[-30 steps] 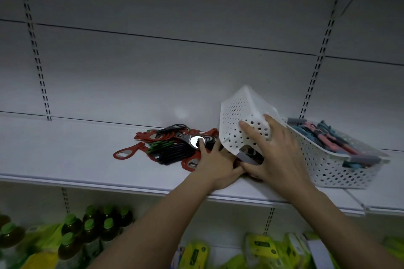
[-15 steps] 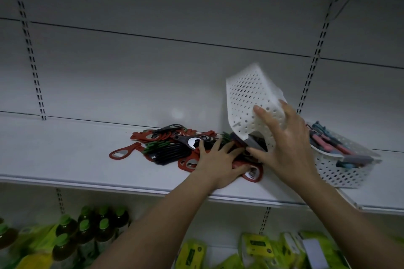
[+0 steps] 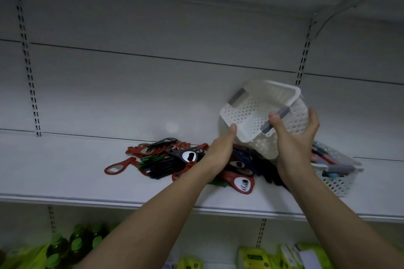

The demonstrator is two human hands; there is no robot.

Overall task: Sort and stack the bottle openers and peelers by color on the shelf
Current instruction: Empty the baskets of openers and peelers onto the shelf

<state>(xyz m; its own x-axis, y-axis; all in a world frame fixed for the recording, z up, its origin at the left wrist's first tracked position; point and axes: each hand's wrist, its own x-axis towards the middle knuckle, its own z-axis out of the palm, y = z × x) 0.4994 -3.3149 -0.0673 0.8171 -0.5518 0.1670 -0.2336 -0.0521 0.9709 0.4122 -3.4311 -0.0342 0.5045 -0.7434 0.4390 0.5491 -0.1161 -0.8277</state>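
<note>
Both hands lift white basket (image 3: 260,113) above shelf (image 3: 65,181), tilted, opening toward cam. L hand (image 3: 220,150) fingers straight, together, against basket's left wall. R hand (image 3: 295,137) fingers curled round right side, thumb near grey handle. Bottle openers (image 3: 175,159), red/black/green, heaped on shelf below. Peelers (image 3: 328,161) in second basket (image 3: 336,183) at right.

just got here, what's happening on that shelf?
A person holds a white perforated basket tipped up above the shelf, right hand gripping its side, left hand touching its lower edge. Nothing shows inside it. Below lies an unsorted heap of red, black and green bottle openers. A second basket with peelers sits to the right. No color stacks yet.
</note>
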